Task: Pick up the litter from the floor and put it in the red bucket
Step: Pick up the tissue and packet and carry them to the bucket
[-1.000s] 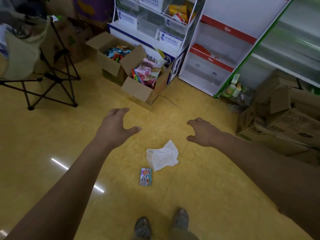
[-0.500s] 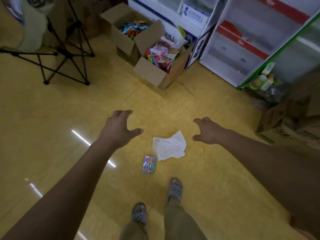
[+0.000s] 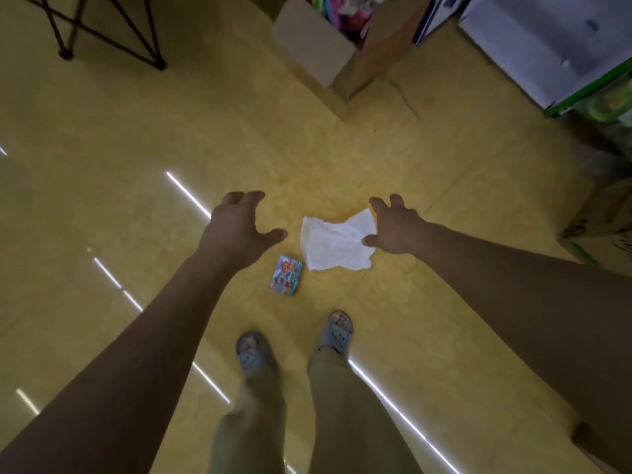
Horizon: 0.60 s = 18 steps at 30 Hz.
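A crumpled white tissue (image 3: 333, 244) lies on the yellow floor in front of my feet. Just left of it and a little nearer lies a small colourful wrapper (image 3: 286, 276). My right hand (image 3: 393, 227) hovers at the tissue's right edge with fingers spread, and its thumb overlaps the tissue's edge; whether it touches is unclear. My left hand (image 3: 237, 230) is spread open above the floor, left of the tissue and above the wrapper, holding nothing. The red bucket is not in view.
An open cardboard box (image 3: 318, 42) of colourful packets stands ahead. A white and green shelf unit (image 3: 554, 53) is at the upper right, more cartons (image 3: 602, 220) at the right edge, black folding chair legs (image 3: 113, 39) at upper left. My sandalled feet (image 3: 294, 343) stand just behind the litter.
The view has tilted down and moved closer to the litter. Both hands have come lower, and my right hand has reached the tissue's right edge.
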Tool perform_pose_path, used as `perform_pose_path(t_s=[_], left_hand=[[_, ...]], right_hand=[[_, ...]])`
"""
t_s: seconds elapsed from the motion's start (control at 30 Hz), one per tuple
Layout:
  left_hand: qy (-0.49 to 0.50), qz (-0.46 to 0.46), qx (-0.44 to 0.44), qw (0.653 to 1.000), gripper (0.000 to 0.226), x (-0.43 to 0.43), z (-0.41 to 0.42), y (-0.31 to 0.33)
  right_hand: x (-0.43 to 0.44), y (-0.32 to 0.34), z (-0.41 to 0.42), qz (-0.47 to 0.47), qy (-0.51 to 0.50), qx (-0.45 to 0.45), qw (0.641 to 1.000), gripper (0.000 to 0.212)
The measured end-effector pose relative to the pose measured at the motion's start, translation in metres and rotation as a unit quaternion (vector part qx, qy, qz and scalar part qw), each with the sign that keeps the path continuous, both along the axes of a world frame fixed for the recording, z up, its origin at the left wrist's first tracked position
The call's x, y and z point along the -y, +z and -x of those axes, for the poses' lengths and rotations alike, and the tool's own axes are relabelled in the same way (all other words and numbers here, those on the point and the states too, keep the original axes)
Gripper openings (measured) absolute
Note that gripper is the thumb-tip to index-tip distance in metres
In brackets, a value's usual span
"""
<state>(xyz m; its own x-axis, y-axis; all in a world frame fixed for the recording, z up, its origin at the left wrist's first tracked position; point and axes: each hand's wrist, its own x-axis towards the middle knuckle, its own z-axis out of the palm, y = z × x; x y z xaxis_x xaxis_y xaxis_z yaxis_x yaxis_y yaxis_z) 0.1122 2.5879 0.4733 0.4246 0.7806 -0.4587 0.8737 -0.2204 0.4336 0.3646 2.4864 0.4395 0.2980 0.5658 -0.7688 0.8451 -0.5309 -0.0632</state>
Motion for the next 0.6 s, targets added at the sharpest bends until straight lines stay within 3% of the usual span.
perform_pose_path(t_s=[0.27, 0.6], left_hand=[[0.014, 0.042, -0.014, 0.999, 0.083, 0.002, -0.011, -0.131], [0.003, 0.111, -0.059, 0.992, 0.083, 0.034, 0.008, -0.335]], right_hand=[[-0.017, -0.113, 0.001, 0.012, 0.019, -0.007, 1.0, 0.092], [0.002, -0.322, 0.026, 0.032, -0.002, -0.015, 0.999, 0.108]])
